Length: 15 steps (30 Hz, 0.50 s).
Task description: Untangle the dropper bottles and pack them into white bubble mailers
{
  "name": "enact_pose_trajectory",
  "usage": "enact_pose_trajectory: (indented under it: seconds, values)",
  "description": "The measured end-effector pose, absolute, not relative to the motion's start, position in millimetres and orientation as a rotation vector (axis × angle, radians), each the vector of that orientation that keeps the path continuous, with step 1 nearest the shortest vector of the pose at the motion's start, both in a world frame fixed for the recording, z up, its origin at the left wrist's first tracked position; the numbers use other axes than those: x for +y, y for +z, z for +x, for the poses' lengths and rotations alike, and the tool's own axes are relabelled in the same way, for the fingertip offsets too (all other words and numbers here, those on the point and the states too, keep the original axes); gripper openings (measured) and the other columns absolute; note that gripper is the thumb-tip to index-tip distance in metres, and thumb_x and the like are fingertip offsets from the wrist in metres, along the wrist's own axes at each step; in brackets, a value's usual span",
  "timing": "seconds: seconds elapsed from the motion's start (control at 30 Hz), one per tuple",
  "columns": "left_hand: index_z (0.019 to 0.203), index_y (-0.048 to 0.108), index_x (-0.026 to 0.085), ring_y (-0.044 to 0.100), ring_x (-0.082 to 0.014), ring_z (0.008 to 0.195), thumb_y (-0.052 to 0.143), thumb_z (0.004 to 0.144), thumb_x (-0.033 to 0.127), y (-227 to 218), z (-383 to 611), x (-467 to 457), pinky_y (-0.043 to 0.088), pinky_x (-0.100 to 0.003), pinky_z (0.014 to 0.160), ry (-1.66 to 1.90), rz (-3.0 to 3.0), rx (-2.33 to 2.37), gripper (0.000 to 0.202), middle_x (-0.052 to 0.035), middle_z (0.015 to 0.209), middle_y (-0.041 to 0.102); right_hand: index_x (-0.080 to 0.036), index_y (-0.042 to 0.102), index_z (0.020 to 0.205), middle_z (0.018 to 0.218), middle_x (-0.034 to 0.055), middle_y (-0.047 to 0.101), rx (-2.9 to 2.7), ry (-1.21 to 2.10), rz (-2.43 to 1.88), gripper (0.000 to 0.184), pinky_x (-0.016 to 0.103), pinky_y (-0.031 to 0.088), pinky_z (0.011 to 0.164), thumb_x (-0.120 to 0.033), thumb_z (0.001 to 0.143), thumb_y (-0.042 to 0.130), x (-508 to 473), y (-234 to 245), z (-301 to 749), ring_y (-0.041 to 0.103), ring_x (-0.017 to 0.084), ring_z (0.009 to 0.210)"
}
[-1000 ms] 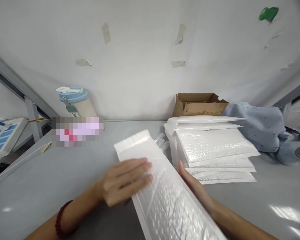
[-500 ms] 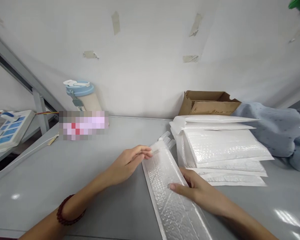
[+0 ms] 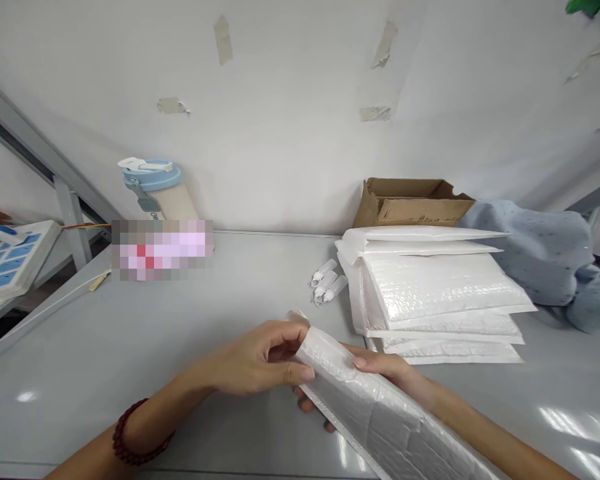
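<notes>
A white bubble mailer (image 3: 380, 407) is held at a slant above the table's front, its narrow end towards the wall. My right hand (image 3: 380, 367) grips it from the right, thumb on top and fingertips showing beneath its left edge. At the far end, my left hand (image 3: 273, 357) pinches the mailer's edge, with the fingers partly hidden at the mouth and the thumb on the outside. Beyond the hands lie several small white tube-like pieces (image 3: 326, 285) in a bunch. To their right is a pile of white bubble mailers (image 3: 445, 280).
Behind the pile stands an open cardboard box (image 3: 415, 207), with pale blue cloth (image 3: 530, 250) beside it. A blue-lidded cup (image 3: 157, 183) and a blurred pink item (image 3: 170, 250) stand at the back left. A power strip (image 3: 15, 267) lies at the far left on the grey table's (image 3: 260, 287) side.
The mailer has come lower and nearer to me. My left hand has taken hold of its far end, and the right hand's fingers now reach under it. The white pieces are uncovered.
</notes>
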<state>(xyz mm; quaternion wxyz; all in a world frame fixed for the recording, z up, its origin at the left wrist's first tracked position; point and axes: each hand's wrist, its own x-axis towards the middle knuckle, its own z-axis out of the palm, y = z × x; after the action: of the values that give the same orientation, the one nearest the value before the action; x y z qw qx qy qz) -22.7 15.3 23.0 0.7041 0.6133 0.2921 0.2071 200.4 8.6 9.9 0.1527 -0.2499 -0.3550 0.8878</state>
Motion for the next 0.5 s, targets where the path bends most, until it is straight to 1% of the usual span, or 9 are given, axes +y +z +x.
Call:
enact_pose_trajectory:
  seconds: [0.07, 0.1, 0.17, 0.23, 0.3, 0.33, 0.4, 0.47, 0.5]
  values:
    - [0.089, 0.054, 0.014, 0.055, -0.0144, 0.077, 0.057, 0.084, 0.028, 23.6, -20.7, 12.8, 0.044, -0.027, 0.073, 0.43, 1.353, 0.603, 0.015, -0.0024, 0.083, 0.056, -0.015, 0.048, 0.124, 0.104, 0.0149, 0.062, -0.881, 2.673, -0.585, 0.064, 0.041, 0.046, 0.079, -0.046, 0.07, 0.064, 9.1, 2.7, 197.5, 0.061, 0.028, 0.097]
    - [0.089, 0.054, 0.014, 0.055, -0.0143, 0.076, 0.057, 0.084, 0.03, 23.2, -20.1, 12.0, 0.043, -0.027, 0.072, 0.429, 1.364, 0.607, 0.016, -0.0022, 0.083, 0.055, -0.014, 0.048, 0.123, 0.103, 0.0154, 0.063, -0.857, 2.69, -0.563, 0.066, 0.04, 0.046, 0.077, -0.045, 0.068, 0.065, 9.5, 0.1, 197.0, 0.063, 0.027, 0.092]
    - [0.084, 0.053, 0.015, 0.051, -0.0124, 0.071, 0.058, 0.083, 0.034, 21.9, -20.3, 11.7, 0.042, -0.024, 0.067, 0.455, 1.409, 0.684, 0.02, -0.0002, 0.079, 0.053, -0.014, 0.05, 0.123, 0.1, 0.0125, 0.064, -0.923, 2.634, -0.635, 0.062, 0.038, 0.047, 0.076, -0.041, 0.069, 0.066, 10.5, -0.2, 198.6, 0.064, 0.024, 0.085]
    - [0.078, 0.051, 0.016, 0.046, -0.0101, 0.065, 0.058, 0.083, 0.037, 20.8, -21.6, 13.0, 0.037, -0.021, 0.059, 0.49, 1.46, 0.835, 0.023, 0.0025, 0.072, 0.049, -0.017, 0.051, 0.125, 0.102, 0.0084, 0.064, -1.183, 2.471, -0.809, 0.057, 0.037, 0.046, 0.081, -0.037, 0.072, 0.065, 10.6, 5.8, 203.2, 0.063, 0.023, 0.09]
    - [0.077, 0.05, 0.016, 0.043, -0.0092, 0.06, 0.056, 0.084, 0.038, 20.3, -22.6, 15.1, 0.033, -0.02, 0.054, 0.505, 1.487, 0.998, 0.024, 0.0039, 0.067, 0.048, -0.022, 0.048, 0.13, 0.116, 0.0074, 0.06, -1.611, 2.166, -1.01, 0.059, 0.04, 0.043, 0.091, -0.038, 0.076, 0.065, 8.1, 13.9, 208.3, 0.057, 0.025, 0.104]
    - [0.077, 0.05, 0.016, 0.042, -0.0091, 0.058, 0.055, 0.084, 0.038, 20.1, -22.3, 16.1, 0.032, -0.02, 0.052, 0.501, 1.492, 1.075, 0.024, 0.0042, 0.065, 0.048, -0.025, 0.041, 0.135, 0.127, 0.0079, 0.054, -1.827, 1.947, -1.107, 0.063, 0.043, 0.039, 0.096, -0.04, 0.078, 0.064, 5.4, 16.7, 209.9, 0.052, 0.027, 0.114]
    - [0.076, 0.049, 0.016, 0.04, -0.0092, 0.054, 0.053, 0.084, 0.038, 19.3, -19.5, 16.8, 0.03, -0.02, 0.049, 0.487, 1.496, 1.228, 0.024, 0.0046, 0.061, 0.047, -0.027, 0.022, 0.144, 0.143, 0.0103, 0.036, -2.154, 1.453, -1.266, 0.078, 0.05, 0.033, 0.102, -0.045, 0.079, 0.062, -3.2, 17.3, 209.8, 0.035, 0.032, 0.129]
    - [0.076, 0.048, 0.016, 0.041, -0.0097, 0.053, 0.052, 0.084, 0.04, 17.8, -13.8, 15.3, 0.03, -0.021, 0.048, 0.483, 1.485, 1.313, 0.026, 0.0044, 0.06, 0.048, -0.023, 0.004, 0.147, 0.149, 0.0168, 0.023, -2.382, 1.043, -1.333, 0.098, 0.057, 0.031, 0.102, -0.049, 0.075, 0.065, -14.4, 11.0, 205.4, 0.021, 0.038, 0.135]
    - [0.077, 0.049, 0.016, 0.043, -0.0103, 0.054, 0.051, 0.084, 0.041, 16.9, -10.4, 13.7, 0.031, -0.021, 0.049, 0.484, 1.473, 1.308, 0.026, 0.0038, 0.061, 0.049, -0.019, -0.001, 0.147, 0.149, 0.0213, 0.02, -2.484, 0.87, -1.307, 0.108, 0.061, 0.031, 0.1, -0.05, 0.071, 0.068, -20.0, 6.5, 202.2, 0.017, 0.042, 0.135]
